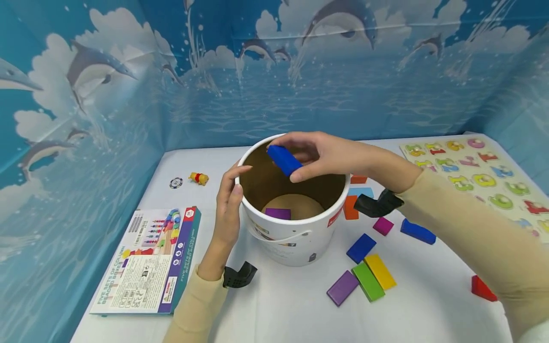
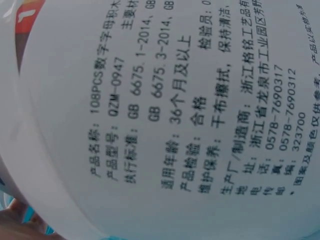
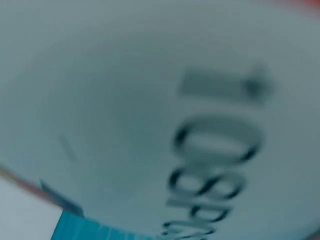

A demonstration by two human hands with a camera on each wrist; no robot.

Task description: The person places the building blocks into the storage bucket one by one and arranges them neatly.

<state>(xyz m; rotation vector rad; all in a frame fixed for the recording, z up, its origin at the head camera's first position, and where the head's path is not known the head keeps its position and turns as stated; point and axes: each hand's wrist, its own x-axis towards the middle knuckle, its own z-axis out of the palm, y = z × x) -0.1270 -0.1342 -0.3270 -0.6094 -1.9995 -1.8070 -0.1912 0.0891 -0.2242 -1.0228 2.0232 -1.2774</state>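
Over the mouth of a white bucket [image 1: 283,247], my right hand [image 1: 328,155] pinches a blue block [image 1: 284,160] between thumb and fingers. My left hand [image 1: 227,207] grips the bucket at the left of its rim, fingertips reaching over the edge. Inside, a purple block [image 1: 278,213] lies on the brown bottom. The left wrist view is mostly filled by the bucket's printed side [image 2: 65,150], with part of a hand [image 2: 20,225] in the lower left corner. Blurred "108PC" lettering on the bucket wall [image 3: 115,115] fills the right wrist view; the right hand is not seen there.
Right of the bucket lie several loose blocks, among them a green block [image 1: 368,282], a yellow block [image 1: 380,271] and a red block [image 1: 483,288]. A number puzzle board [image 1: 484,178] is at the far right. A boxed toy [image 1: 146,262] and a small bear figure [image 1: 199,178] lie left.
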